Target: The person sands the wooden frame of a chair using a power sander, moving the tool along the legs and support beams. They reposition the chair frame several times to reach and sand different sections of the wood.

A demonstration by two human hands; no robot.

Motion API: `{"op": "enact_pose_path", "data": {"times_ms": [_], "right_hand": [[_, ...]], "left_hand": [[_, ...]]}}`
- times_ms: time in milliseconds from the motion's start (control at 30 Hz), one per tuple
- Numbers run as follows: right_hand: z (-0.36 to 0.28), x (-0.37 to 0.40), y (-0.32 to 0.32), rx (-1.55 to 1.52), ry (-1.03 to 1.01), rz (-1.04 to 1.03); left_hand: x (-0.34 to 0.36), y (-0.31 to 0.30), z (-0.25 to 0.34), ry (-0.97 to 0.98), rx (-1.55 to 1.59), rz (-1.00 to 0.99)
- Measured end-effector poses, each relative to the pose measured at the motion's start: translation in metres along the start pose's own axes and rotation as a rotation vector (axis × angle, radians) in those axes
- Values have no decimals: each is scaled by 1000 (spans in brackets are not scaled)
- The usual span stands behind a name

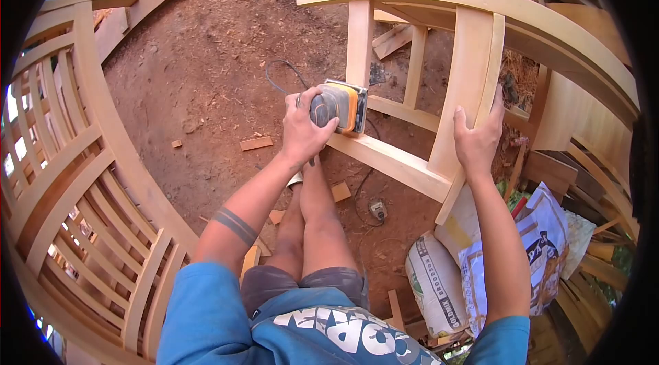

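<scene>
Gripping the grey-and-orange electric palm sander [340, 107] with my left hand [304, 128], pressed on the pale unfinished wooden chair frame [391, 159]; at 3 o'clock my right hand [477, 142] wraps its back slat [467, 84].

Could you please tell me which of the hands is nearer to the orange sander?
Left. The left hand grips the sander from above on the chair rail; the right hand is apart from it, to its right, grasping the upright slat.
</scene>
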State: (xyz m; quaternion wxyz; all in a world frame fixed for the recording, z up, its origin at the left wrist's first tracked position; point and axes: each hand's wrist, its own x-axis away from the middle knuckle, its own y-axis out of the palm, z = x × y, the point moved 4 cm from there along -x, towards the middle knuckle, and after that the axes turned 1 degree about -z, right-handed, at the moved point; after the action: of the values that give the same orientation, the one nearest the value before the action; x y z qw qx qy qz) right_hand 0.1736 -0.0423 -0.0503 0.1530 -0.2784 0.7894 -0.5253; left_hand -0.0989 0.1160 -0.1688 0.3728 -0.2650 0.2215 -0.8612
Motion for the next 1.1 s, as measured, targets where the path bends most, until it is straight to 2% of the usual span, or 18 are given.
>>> {"op": "enact_pose_path", "data": {"times_ms": [367, 800, 1100], "right_hand": [[-2, 0, -1, 1, 11, -13], [-4, -1, -4, -38, 32, -33], [-4, -1, -5, -42, 73, -52]], "left_hand": [[15, 5, 4, 10, 21, 10], [-122, -19, 37, 32, -92, 63], [-158, -25, 47, -35, -100, 32]]}}
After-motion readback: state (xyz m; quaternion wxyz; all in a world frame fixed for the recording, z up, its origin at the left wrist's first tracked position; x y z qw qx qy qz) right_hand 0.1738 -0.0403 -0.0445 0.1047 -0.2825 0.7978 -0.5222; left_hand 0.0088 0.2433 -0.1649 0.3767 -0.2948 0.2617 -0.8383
